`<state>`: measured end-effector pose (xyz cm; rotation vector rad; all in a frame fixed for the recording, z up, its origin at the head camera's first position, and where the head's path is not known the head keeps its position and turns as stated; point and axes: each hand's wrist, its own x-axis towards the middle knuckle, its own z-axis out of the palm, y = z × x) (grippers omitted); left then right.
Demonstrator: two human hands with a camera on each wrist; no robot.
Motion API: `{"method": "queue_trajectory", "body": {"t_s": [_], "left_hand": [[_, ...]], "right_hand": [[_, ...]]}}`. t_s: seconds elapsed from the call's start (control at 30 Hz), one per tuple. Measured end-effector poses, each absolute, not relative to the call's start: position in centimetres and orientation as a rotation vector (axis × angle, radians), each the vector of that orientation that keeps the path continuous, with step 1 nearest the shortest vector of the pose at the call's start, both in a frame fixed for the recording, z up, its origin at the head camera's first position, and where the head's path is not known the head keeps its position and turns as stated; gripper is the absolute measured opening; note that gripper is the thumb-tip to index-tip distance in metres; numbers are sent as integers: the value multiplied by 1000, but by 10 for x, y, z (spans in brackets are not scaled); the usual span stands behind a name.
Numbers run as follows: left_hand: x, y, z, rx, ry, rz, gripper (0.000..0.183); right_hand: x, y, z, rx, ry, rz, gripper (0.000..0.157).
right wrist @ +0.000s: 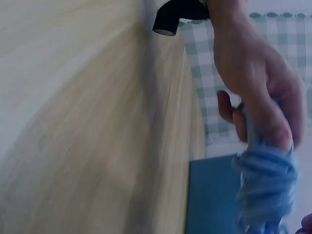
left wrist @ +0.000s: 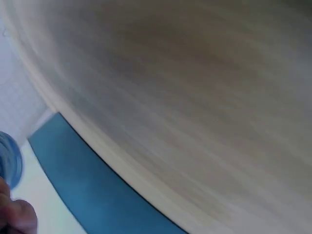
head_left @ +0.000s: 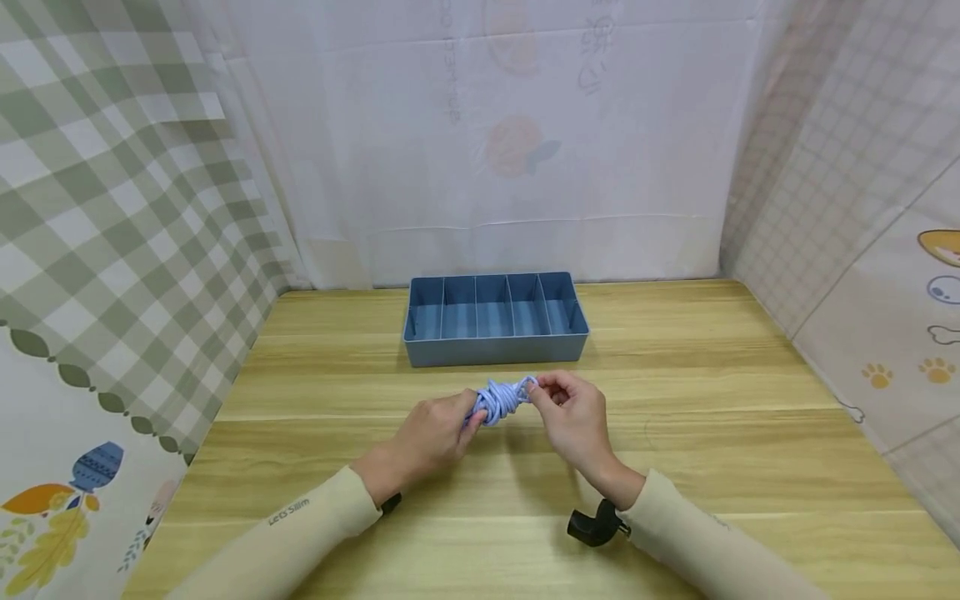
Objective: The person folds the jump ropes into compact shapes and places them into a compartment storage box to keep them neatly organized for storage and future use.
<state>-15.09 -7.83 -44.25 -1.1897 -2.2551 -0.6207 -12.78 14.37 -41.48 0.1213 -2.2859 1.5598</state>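
Note:
A light blue rope (head_left: pixel 498 402) is wound into a compact bundle, held up in front of the person over the wooden table. The left hand (head_left: pixel 435 429) grips the bundle's left end, thumb in front. At the other end, the right hand (head_left: pixel 573 417) pinches a small loop of the rope between thumb and fingers. In the right wrist view, the left hand (right wrist: pixel 258 83) holds one end of the rope (right wrist: pixel 267 183), its coils wrapped round the middle. Only a bit of rope (left wrist: pixel 9 160) and some fingertips (left wrist: pixel 19 214) show at the left wrist view's edge.
Behind the hands, a blue-grey organizer box (head_left: pixel 495 352) with several compartments stands on the wooden table (head_left: pixel 675 350). A white cloth (head_left: pixel 480 167) hangs at the back, and a green checked cloth (head_left: pixel 127 167) at the left. Black wrist mounts (head_left: pixel 596 525) hang below the sleeves.

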Motion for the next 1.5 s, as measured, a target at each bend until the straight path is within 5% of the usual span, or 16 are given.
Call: {"method": "queue_trajectory", "body": {"t_s": [0.67,1.5], "left_hand": [[-136,-51,-432,-954,-2438,-721,18],[-139,-52,-430,-974,-2432,-977,11]], "right_hand": [[-123,119,-419,781,-1939,938,8],[-123,119,-415,1066,-1742,916,11]]}}
